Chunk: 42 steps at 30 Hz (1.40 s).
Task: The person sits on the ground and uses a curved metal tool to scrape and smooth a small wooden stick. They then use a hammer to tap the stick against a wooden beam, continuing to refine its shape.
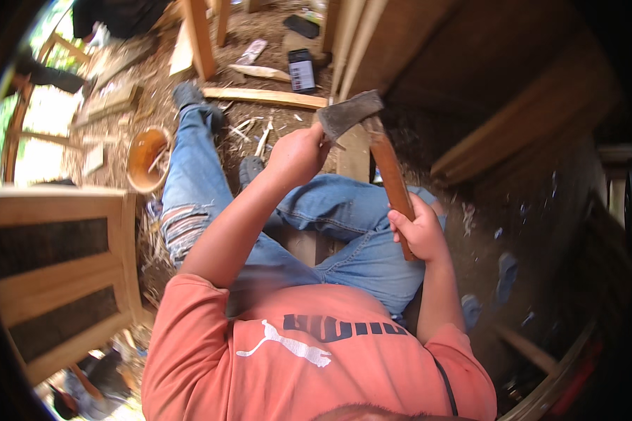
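A hatchet with a dark, worn metal head and an orange-brown wooden handle is held up before my lap. My right hand wraps round the lower end of its handle. Close against the blade's lower left edge, my left hand is closed with the fingers pinched together. A thin, pale tip sticks out by those fingers, but the fingers and hatchet head hide what it belongs to. Below the hatchet head, an upright or sloping wooden board shows between my legs.
An orange-brown bucket with sticks inside stands left of my leg. Ahead lie a wooden strip, a phone and scattered wood shavings. A panelled wooden frame is at the left; large boards lean at the right.
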Each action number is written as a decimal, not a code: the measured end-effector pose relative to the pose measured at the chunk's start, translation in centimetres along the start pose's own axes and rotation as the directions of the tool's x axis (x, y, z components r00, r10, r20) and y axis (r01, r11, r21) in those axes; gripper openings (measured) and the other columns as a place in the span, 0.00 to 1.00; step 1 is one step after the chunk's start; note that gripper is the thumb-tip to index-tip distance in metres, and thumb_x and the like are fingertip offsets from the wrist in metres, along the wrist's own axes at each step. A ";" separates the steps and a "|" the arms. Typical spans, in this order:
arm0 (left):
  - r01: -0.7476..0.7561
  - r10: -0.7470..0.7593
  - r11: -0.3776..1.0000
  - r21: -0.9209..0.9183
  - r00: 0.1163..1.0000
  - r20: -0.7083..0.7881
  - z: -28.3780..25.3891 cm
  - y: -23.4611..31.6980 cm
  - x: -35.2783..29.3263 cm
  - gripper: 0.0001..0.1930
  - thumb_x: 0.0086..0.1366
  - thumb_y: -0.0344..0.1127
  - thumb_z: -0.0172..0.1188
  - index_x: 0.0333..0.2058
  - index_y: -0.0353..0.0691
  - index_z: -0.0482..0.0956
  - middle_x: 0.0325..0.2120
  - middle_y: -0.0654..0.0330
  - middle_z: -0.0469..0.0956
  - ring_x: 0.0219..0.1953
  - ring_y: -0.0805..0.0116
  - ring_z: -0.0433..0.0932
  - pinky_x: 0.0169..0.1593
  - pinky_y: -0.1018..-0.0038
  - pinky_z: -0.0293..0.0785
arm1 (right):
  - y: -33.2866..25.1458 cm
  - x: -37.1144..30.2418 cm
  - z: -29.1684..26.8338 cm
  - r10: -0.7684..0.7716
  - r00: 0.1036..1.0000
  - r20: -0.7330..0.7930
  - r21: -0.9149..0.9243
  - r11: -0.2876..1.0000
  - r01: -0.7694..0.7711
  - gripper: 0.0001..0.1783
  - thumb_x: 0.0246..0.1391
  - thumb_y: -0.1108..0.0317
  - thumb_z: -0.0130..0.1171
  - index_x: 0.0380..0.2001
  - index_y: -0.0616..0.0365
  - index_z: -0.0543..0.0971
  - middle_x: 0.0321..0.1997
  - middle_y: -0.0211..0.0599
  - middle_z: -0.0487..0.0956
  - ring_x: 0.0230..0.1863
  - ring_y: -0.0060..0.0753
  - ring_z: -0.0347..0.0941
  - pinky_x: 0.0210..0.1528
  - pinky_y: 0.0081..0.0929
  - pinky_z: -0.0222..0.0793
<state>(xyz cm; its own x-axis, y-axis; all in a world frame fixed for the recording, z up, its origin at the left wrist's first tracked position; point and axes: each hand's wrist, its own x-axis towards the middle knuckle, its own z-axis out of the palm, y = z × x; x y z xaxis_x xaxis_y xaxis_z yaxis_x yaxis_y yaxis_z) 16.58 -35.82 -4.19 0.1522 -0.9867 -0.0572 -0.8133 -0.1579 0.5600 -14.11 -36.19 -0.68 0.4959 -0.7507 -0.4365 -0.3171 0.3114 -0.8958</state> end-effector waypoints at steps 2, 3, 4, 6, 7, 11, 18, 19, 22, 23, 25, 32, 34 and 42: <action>-0.022 0.023 0.997 0.076 1.000 -0.014 3.3 0.7 1.9 0.12 0.74 0.43 0.60 0.43 0.39 0.76 0.34 0.43 0.85 0.39 0.37 0.84 0.43 0.44 0.78 | 2.5 -0.4 -0.4 0.064 0.995 -0.082 0.010 0.998 -0.063 0.14 0.69 0.64 0.65 0.47 0.63 0.77 0.28 0.28 0.77 0.23 0.19 0.72 0.27 0.25 0.73; 0.005 -0.004 0.997 0.073 1.000 -0.018 4.8 0.8 2.7 0.13 0.74 0.44 0.60 0.43 0.39 0.77 0.34 0.43 0.86 0.39 0.37 0.84 0.43 0.44 0.78 | 3.9 -0.5 -0.3 0.083 0.987 -0.139 0.010 0.997 -0.083 0.14 0.69 0.63 0.65 0.46 0.62 0.77 0.28 0.28 0.77 0.22 0.19 0.72 0.27 0.25 0.73; 0.035 -0.033 0.997 0.072 0.999 -0.025 6.1 0.7 3.5 0.14 0.74 0.44 0.60 0.43 0.39 0.77 0.34 0.43 0.86 0.39 0.37 0.84 0.43 0.45 0.78 | 4.9 -0.6 -0.1 0.103 0.976 -0.192 0.010 0.995 -0.103 0.13 0.70 0.63 0.64 0.46 0.62 0.76 0.27 0.29 0.77 0.21 0.20 0.72 0.27 0.26 0.72; 0.086 -0.084 0.985 0.151 0.996 -0.022 6.1 2.7 4.3 0.14 0.75 0.46 0.59 0.44 0.39 0.77 0.35 0.45 0.87 0.40 0.39 0.85 0.44 0.46 0.79 | 5.6 -0.9 -0.2 0.136 0.956 -0.262 0.026 0.991 -0.134 0.09 0.72 0.65 0.61 0.45 0.59 0.75 0.27 0.27 0.75 0.21 0.17 0.71 0.24 0.23 0.71; 0.060 -0.056 0.991 0.119 0.998 -0.037 6.3 2.9 4.7 0.14 0.75 0.45 0.59 0.44 0.39 0.77 0.35 0.44 0.87 0.41 0.39 0.85 0.44 0.46 0.79 | 5.6 -0.8 -0.2 0.133 0.945 -0.298 0.000 0.990 -0.139 0.12 0.71 0.62 0.62 0.45 0.60 0.76 0.29 0.35 0.79 0.24 0.28 0.77 0.28 0.31 0.74; 0.076 -0.064 0.989 0.129 0.993 -0.097 7.2 2.2 5.5 0.13 0.75 0.44 0.59 0.45 0.38 0.77 0.36 0.42 0.86 0.42 0.38 0.85 0.45 0.46 0.79 | 4.5 0.4 -0.4 -0.103 0.919 -0.380 -0.392 0.918 -0.060 0.19 0.70 0.56 0.62 0.49 0.64 0.77 0.37 0.54 0.85 0.40 0.57 0.85 0.44 0.51 0.79; 0.076 -0.072 0.996 0.039 0.994 -0.078 6.7 1.8 6.4 0.13 0.74 0.42 0.60 0.43 0.36 0.79 0.40 0.41 0.86 0.47 0.37 0.84 0.50 0.47 0.79 | 4.0 3.2 1.1 -0.063 0.970 -0.235 -0.560 0.825 -0.082 0.30 0.70 0.58 0.61 0.65 0.66 0.68 0.47 0.64 0.84 0.51 0.69 0.81 0.52 0.58 0.76; 0.129 -0.128 0.991 0.035 0.991 -0.045 6.4 1.9 6.7 0.14 0.74 0.42 0.59 0.43 0.36 0.80 0.41 0.41 0.87 0.47 0.37 0.84 0.51 0.47 0.79 | 4.8 3.4 1.4 -0.102 0.963 -0.250 -0.577 0.814 -0.064 0.30 0.70 0.58 0.60 0.66 0.64 0.67 0.46 0.64 0.84 0.49 0.69 0.81 0.51 0.59 0.77; 0.115 -0.114 0.990 0.076 0.993 -0.014 6.4 1.1 7.2 0.15 0.75 0.44 0.58 0.44 0.36 0.80 0.42 0.41 0.86 0.48 0.38 0.84 0.51 0.47 0.78 | 4.5 2.9 2.2 -0.176 0.946 -0.274 -0.623 0.782 -0.035 0.31 0.70 0.58 0.60 0.67 0.64 0.66 0.45 0.63 0.84 0.47 0.69 0.81 0.48 0.59 0.77; 0.118 -0.118 0.987 0.107 0.993 -0.004 6.3 1.1 7.5 0.15 0.75 0.44 0.57 0.45 0.36 0.80 0.43 0.41 0.86 0.49 0.38 0.84 0.52 0.48 0.78 | 4.2 2.7 2.3 -0.158 0.951 -0.265 -0.624 0.780 -0.044 0.30 0.70 0.58 0.60 0.67 0.64 0.66 0.44 0.63 0.84 0.47 0.69 0.82 0.48 0.59 0.77; 0.137 -0.139 0.985 0.104 0.990 0.014 6.5 1.3 7.5 0.15 0.75 0.44 0.57 0.45 0.36 0.79 0.43 0.41 0.86 0.49 0.38 0.83 0.52 0.48 0.78 | 3.8 2.4 2.3 -0.122 0.961 -0.250 -0.626 0.777 -0.064 0.30 0.70 0.58 0.60 0.67 0.63 0.66 0.44 0.62 0.85 0.46 0.69 0.82 0.47 0.60 0.77; 0.130 -0.140 0.980 0.149 0.989 0.056 5.8 2.4 7.8 0.15 0.75 0.44 0.57 0.47 0.38 0.78 0.43 0.41 0.86 0.50 0.38 0.83 0.53 0.48 0.78 | 3.4 2.6 2.7 -0.143 0.953 -0.266 -0.649 0.758 -0.067 0.28 0.70 0.59 0.59 0.65 0.62 0.67 0.42 0.62 0.85 0.44 0.69 0.82 0.45 0.60 0.77; 0.135 -0.149 0.976 0.171 0.986 0.075 6.2 2.4 7.7 0.15 0.75 0.44 0.56 0.48 0.37 0.78 0.44 0.40 0.86 0.50 0.38 0.83 0.53 0.48 0.78 | 3.4 2.6 2.8 -0.141 0.955 -0.262 -0.673 0.735 -0.076 0.28 0.70 0.58 0.59 0.66 0.62 0.66 0.42 0.62 0.85 0.44 0.69 0.82 0.45 0.60 0.77; 0.174 -0.187 0.975 0.140 0.979 0.079 5.7 2.9 8.4 0.16 0.76 0.44 0.55 0.48 0.36 0.78 0.43 0.40 0.86 0.50 0.39 0.84 0.53 0.48 0.79 | 3.4 2.8 3.0 -0.163 0.945 -0.285 -0.674 0.735 -0.076 0.29 0.70 0.59 0.59 0.67 0.62 0.66 0.41 0.62 0.85 0.44 0.69 0.82 0.45 0.60 0.77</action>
<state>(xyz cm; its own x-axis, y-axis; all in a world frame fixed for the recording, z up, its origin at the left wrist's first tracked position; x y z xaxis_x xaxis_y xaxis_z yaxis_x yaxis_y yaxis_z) 12.30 -44.78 -7.71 0.2567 -0.9398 -0.2255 -0.8449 -0.3315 0.4198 -11.37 -35.50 -5.24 0.2900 -0.9259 -0.2422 -0.8153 -0.1065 -0.5692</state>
